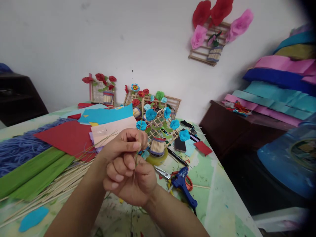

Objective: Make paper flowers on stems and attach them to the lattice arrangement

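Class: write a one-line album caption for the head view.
Left hand pinches a thin greenish strand above the right hand, before blue paper flowers around a tan wooden lattice.

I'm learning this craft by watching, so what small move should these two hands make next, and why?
Probably steady the thin stem with the left hand and ease the right hand slightly downward. Both hands grip close together, the left above the right, and a thin strand hangs below them, unsupported by either hand there.
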`<action>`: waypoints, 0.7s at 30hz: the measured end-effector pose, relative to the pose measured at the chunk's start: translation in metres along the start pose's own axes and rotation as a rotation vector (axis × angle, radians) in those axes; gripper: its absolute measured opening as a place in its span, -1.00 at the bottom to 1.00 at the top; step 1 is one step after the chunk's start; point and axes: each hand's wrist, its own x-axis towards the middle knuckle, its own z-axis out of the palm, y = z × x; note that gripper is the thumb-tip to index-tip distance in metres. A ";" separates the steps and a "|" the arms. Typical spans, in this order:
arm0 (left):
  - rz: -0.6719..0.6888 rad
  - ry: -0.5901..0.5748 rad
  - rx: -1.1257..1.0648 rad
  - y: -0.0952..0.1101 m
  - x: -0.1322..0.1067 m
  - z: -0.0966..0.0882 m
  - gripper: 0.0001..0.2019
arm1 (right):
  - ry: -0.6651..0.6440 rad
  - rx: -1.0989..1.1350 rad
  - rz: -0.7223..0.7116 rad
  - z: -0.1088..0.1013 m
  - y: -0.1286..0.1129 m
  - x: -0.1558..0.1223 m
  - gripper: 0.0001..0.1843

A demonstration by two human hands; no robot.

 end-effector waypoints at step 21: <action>0.001 0.072 -0.025 0.000 0.003 -0.032 -0.70 | 0.299 -0.980 -0.076 -0.016 -0.049 -0.002 -0.68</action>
